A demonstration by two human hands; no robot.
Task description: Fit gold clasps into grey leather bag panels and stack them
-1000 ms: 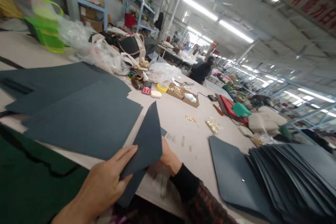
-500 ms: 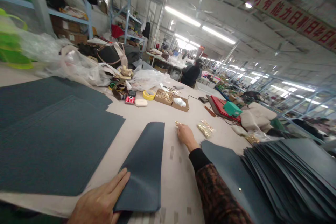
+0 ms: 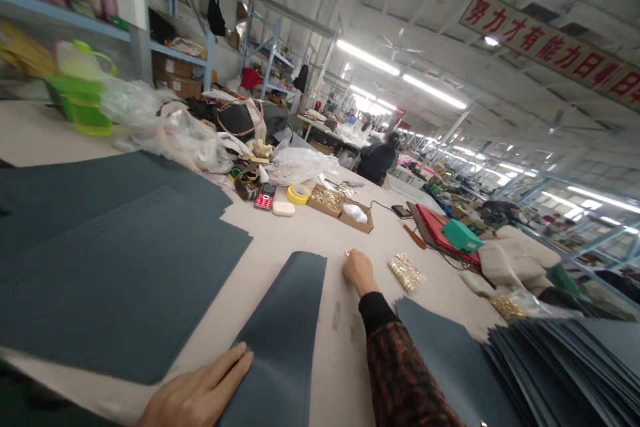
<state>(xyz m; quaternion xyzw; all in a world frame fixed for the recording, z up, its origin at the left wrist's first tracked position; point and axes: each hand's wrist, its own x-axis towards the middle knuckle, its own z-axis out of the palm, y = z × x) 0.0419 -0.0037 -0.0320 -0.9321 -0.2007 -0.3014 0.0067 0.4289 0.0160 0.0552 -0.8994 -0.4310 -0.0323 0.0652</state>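
Observation:
My left hand is on a long, folded dark blue-grey leather-like panel, its fingers extended over the near left edge. The thumb is out of sight. Farther out on the table, my right hand is closed, with fingers curled down at the tabletop. A small gold-coloured metal piece shows at its fingertips; anything inside the fist is hidden. Just right of that hand lies a clear bag of gold-coloured fittings.
Large dark panels cover the table's left side. A fanned stack of panels stands at right. Toward the back are yellow tape, a red phone, a cardboard tray of metal pieces and a green box.
The camera view has shifted, so the scene sits lower and to the right. Fewer gold pieces show by my right hand, whose fingers are more curled. My left hand stays on the folded panel.

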